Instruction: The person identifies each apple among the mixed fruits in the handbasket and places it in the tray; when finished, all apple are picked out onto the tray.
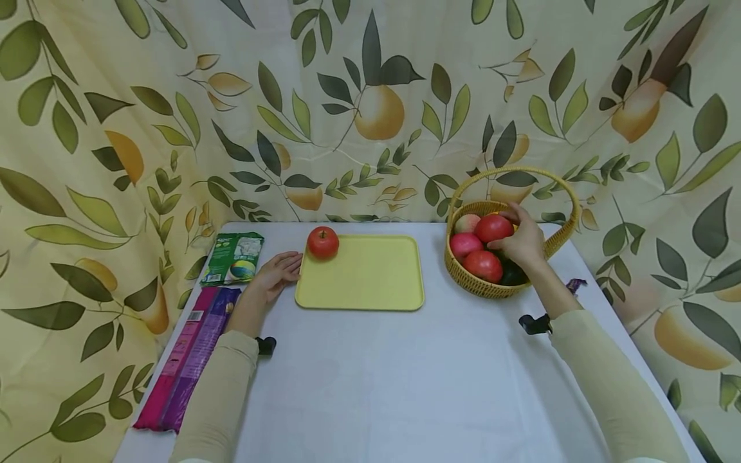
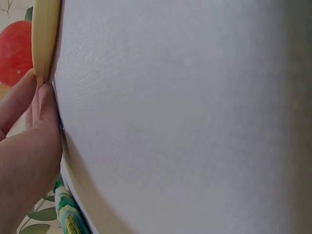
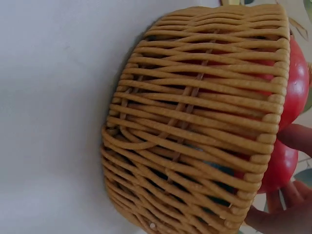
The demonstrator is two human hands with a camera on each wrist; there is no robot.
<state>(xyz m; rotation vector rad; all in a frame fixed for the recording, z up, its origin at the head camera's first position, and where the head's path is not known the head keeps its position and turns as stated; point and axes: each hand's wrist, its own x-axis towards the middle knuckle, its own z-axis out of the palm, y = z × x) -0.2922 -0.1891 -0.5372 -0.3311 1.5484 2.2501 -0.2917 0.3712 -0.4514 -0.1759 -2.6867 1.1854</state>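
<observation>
On the right of the table [image 1: 370,373], towards its far edge, stands a woven basket [image 1: 467,281] with a tall arched handle [image 1: 518,170]; the right hand [image 1: 523,243] reaches over its rim and grips a red fruit [image 1: 494,228], thumb on the near side, fingers curled round the other, as the right wrist view shows; the fruit lies at the top of the heap, within the rim; whether it is clear of its neighbours, cannot tell.

Also in the basket: a pale fruit [image 1: 466,223], a pink fruit [image 1: 465,245], a second red fruit [image 1: 484,266] at the front, and a dark green item [image 1: 512,274], partly hidden below the hand; a bit of yellow shows behind, type unclear.

Left of the basket, well apart from it, a yellow tray [image 1: 370,273] lies flat; a tomato [image 1: 323,243], green stem up, sits on its far left corner; the left hand [image 1: 273,278] pinches the tray's left edge, thumb against the rim and a finger beneath, per the left wrist view.

Further left, a green packet [image 1: 233,258] lies beyond a long pink and purple packet [image 1: 188,360]; both sleeves [image 1: 217,392] are pale, with a black band [image 1: 267,346] at each wrist; behind the table hangs a curtain [image 1: 370,173] printed with leaves and orange fruit.
</observation>
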